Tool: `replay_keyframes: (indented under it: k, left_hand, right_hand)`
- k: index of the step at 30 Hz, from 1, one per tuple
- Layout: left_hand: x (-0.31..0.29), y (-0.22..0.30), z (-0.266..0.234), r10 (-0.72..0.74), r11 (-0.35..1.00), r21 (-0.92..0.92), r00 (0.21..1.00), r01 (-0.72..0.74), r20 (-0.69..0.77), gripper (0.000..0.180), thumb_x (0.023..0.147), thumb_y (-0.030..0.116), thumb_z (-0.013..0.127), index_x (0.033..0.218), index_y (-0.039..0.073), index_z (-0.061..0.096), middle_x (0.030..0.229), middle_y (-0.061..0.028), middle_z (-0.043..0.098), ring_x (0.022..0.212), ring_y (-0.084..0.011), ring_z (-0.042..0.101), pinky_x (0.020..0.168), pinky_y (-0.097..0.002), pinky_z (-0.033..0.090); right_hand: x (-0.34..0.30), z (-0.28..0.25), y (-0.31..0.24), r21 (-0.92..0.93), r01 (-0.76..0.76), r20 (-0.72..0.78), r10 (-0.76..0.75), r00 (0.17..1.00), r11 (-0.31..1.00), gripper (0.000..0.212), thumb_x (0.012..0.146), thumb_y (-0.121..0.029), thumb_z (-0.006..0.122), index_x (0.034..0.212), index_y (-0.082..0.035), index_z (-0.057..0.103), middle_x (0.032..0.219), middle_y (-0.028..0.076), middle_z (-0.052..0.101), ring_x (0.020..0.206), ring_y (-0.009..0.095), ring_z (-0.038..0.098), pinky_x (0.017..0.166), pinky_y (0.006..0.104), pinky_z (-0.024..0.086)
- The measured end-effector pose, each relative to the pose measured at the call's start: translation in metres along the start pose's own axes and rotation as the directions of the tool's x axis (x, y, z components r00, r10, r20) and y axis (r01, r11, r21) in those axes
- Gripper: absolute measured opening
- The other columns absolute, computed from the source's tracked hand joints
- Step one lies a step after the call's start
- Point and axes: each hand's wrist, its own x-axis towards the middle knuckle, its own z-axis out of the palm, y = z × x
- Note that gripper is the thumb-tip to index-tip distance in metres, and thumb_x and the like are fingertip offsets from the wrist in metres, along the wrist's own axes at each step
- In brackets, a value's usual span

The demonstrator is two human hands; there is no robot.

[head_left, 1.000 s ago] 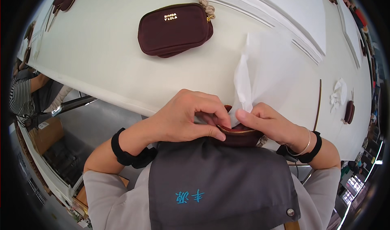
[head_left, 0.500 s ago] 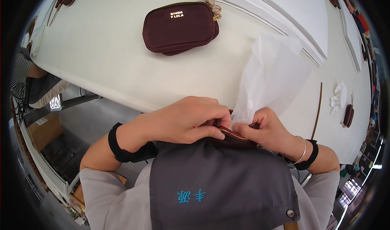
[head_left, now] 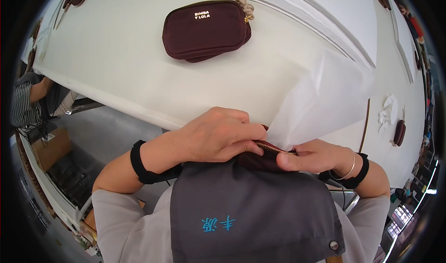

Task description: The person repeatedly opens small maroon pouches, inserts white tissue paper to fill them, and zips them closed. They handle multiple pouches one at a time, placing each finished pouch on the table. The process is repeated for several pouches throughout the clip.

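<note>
At the table's near edge, a dark maroon zipped pouch [head_left: 260, 162] is between my two hands, its gold-toothed zipper open along the top. My left hand [head_left: 222, 136] grips the pouch's left end, thumb and fingers closed at the zipper edge. My right hand [head_left: 316, 155] pinches the right end, its thumb on the near side. Out of the opening rises a sheet of thin white tissue paper [head_left: 325, 100], spreading up and right over the table. The lower part of the paper inside the pouch is hidden.
A maroon zipped bag [head_left: 204, 33] with a braided beige strap [head_left: 242, 2] lies farther back on the white table [head_left: 125, 72]. White boards [head_left: 320, 7] are stacked at the back right. Crumpled paper [head_left: 386, 112] and a small maroon pouch [head_left: 399, 133] lie far right. Another person [head_left: 32, 96] sits at the left.
The tissue paper has tipped lower and to the right. My right hand has shifted from the paper's base onto the pouch's right end. My left hand stays at the zipper.
</note>
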Motion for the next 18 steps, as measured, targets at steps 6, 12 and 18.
replay_keyframes:
  k: [6, 12, 18]
  left_hand:
    - [-0.008, -0.001, 0.01, 0.024, 0.996, 0.087, 0.994, -0.014, -0.109, 0.016, 0.083, 0.022, 0.076, 0.091, 0.012, 0.066, 0.065, -0.0034, 0.057, 0.063, -0.0208, 0.057, 0.053, -0.0351, 0.045]
    - [-0.011, 0.001, 0.013, -0.098, 0.995, -0.057, 0.965, 0.087, -0.244, 0.013, 0.077, 0.013, 0.079, 0.089, 0.012, 0.072, 0.067, -0.0012, 0.061, 0.064, -0.0184, 0.059, 0.054, -0.0322, 0.046]
    - [-0.007, 0.009, 0.002, -0.168, 0.981, -0.122, 0.976, 0.152, -0.135, 0.013, 0.08, 0.012, 0.078, 0.089, 0.009, 0.069, 0.073, -0.0037, 0.063, 0.067, -0.0186, 0.059, 0.057, -0.0316, 0.046]
  right_hand:
    - [0.019, -0.007, -0.004, -0.396, 0.097, 0.191, -0.021, 0.981, 0.913, 0.07, 0.086, -0.06, 0.07, 0.123, -0.001, 0.058, 0.101, 0.01, 0.063, 0.094, 0.02, 0.059, 0.081, 0.0317, 0.047]
    - [0.019, 0.0, 0.009, -0.394, 0.086, 0.121, -0.041, 0.992, 0.915, 0.053, 0.09, -0.046, 0.072, 0.117, -0.002, 0.06, 0.096, 0.008, 0.062, 0.09, 0.022, 0.058, 0.082, 0.0326, 0.046]
    - [0.021, -0.005, 0.0, -0.398, 0.178, 0.179, -0.114, 0.977, 0.9, 0.045, 0.092, -0.04, 0.072, 0.117, -0.004, 0.061, 0.092, 0.007, 0.061, 0.087, 0.019, 0.057, 0.078, 0.0317, 0.046]
